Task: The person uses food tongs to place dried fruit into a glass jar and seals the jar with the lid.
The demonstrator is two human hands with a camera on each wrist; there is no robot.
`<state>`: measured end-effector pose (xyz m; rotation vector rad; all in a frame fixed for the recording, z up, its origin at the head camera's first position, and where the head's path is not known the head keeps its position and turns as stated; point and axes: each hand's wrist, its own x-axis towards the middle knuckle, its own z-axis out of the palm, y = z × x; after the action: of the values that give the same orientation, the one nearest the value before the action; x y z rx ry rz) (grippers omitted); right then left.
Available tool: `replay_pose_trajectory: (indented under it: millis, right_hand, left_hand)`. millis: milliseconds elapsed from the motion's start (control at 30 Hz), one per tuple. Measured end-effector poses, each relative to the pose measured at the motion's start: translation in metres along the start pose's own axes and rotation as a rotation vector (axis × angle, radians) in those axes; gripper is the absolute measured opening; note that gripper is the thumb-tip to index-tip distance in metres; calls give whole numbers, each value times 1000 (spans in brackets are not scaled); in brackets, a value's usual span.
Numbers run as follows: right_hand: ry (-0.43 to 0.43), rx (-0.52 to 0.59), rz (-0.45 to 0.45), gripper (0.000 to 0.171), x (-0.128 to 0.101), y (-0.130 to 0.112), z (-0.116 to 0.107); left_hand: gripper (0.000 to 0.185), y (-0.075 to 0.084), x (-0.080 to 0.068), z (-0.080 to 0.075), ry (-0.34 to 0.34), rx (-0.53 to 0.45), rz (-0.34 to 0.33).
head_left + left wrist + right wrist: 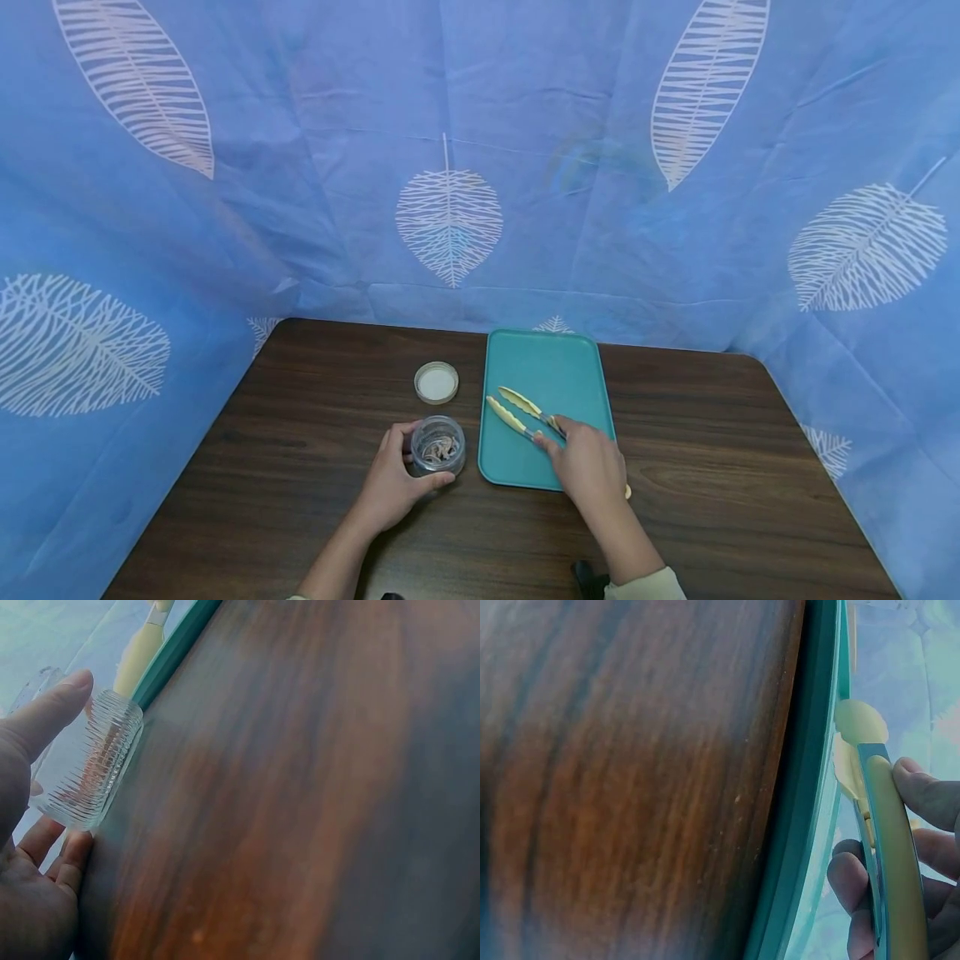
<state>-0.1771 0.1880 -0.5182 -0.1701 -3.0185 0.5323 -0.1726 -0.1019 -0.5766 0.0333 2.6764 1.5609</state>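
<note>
A small clear glass jar (438, 446) with brownish pieces inside stands on the dark wooden table, and my left hand (396, 481) grips it from the left. The left wrist view shows the jar's ribbed glass (96, 769) between my thumb and fingers. Its round lid (436, 382) lies on the table just behind it. Yellow tongs (521, 414) lie on a teal tray (551, 367), tips pointing up-left and apart. My right hand (588, 461) holds the tongs by their handle. In the right wrist view my fingers (922, 796) curl around the yellow arm (891, 847).
The wooden table (750, 467) is walled on three sides by blue cloth with white leaf prints (450, 217). The tray's rim (799, 825) runs beside bare wood. A small dark object (588, 577) sits near my right sleeve at the front edge.
</note>
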Motion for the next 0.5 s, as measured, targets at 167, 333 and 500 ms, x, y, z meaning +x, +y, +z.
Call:
replay_pose_trajectory:
  millis: [167,333,500]
  right_hand:
    - [4,13,-4,50,0,-1,1]
    - [5,23,-7,45,0,0,2]
    - [7,41,6,45,0,4,5]
  left_hand:
    - [93,1,-1,0,1,2,0]
    - [93,1,-1,-1,-3,-7,-9]
    - [92,0,0,-1,-13,-9,5]
